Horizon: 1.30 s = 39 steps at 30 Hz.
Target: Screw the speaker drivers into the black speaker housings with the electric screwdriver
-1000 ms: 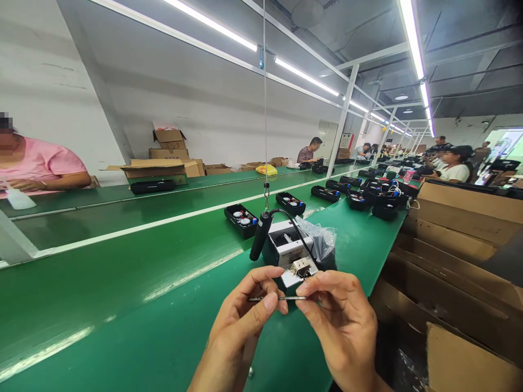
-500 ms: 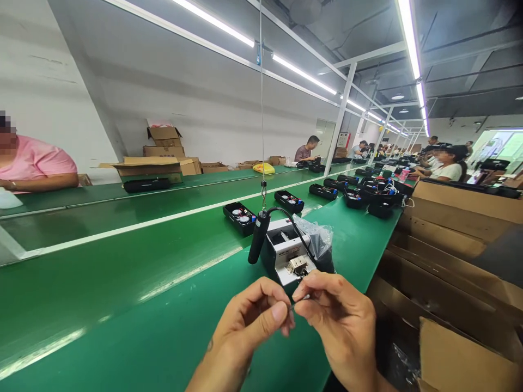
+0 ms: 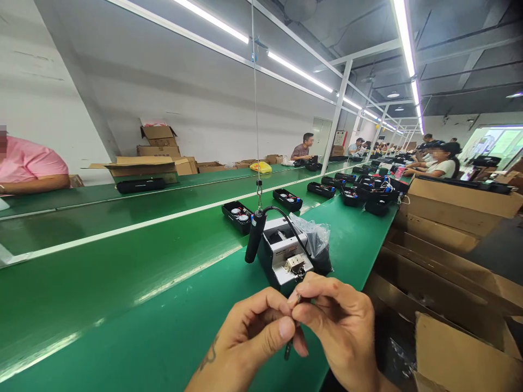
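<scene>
My left hand point(image 3: 265, 332) and my right hand point(image 3: 333, 321) meet low in the middle, fingertips touching. Both pinch a thin dark rod point(image 3: 288, 349), its lower end poking out below the left fingers. A small metallic bit shows between the right thumb and forefinger; the rest is covered, so its exact kind is unclear. Just beyond my hands stands a silver and black screw feeder point(image 3: 281, 247). Against its left side a black electric screwdriver point(image 3: 255, 237) hangs from a wire, its cord arching over the feeder.
A clear plastic bag point(image 3: 318, 245) with dark contents leans beside the feeder. Black housings with speakers point(image 3: 237, 215) lie along the green belt point(image 3: 163, 250). Cardboard boxes point(image 3: 445, 337) stand on the right. A person in pink point(image 3: 35, 163) sits at left; other people work farther back.
The rod has turned from nearly level to steeper, its dark end now showing below my left fingers. My fingertips have drawn closer together. The view has shifted slightly.
</scene>
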Tool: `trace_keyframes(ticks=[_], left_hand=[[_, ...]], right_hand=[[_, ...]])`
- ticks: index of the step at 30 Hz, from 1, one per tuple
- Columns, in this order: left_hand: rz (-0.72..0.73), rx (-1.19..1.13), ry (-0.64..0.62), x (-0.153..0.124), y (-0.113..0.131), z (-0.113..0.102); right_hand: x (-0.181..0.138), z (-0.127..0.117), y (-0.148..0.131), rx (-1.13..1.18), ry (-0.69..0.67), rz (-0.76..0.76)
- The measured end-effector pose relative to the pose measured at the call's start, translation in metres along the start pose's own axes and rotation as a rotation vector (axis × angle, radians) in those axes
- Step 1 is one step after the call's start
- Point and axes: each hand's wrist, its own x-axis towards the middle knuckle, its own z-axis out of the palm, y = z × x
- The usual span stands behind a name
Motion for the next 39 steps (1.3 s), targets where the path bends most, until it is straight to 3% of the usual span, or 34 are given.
trace_keyframes(ticks=[21,34,39], left_hand=[[-0.001,-0.035,0.046,-0.001,0.003,0.007],[0.009,-0.007,-0.017,0.001,-0.001,-0.001],[-0.022,0.075,0.036,0.000,-0.007,-0.006]], right_hand=[[-0.004,-0.003,0.001,-0.120,0.020,-0.030],[-0.006,-0.003,0.004,-0.110,0.007,-0.031],[-0.005,-0.003,0.005,-0.105,-0.001,-0.016]])
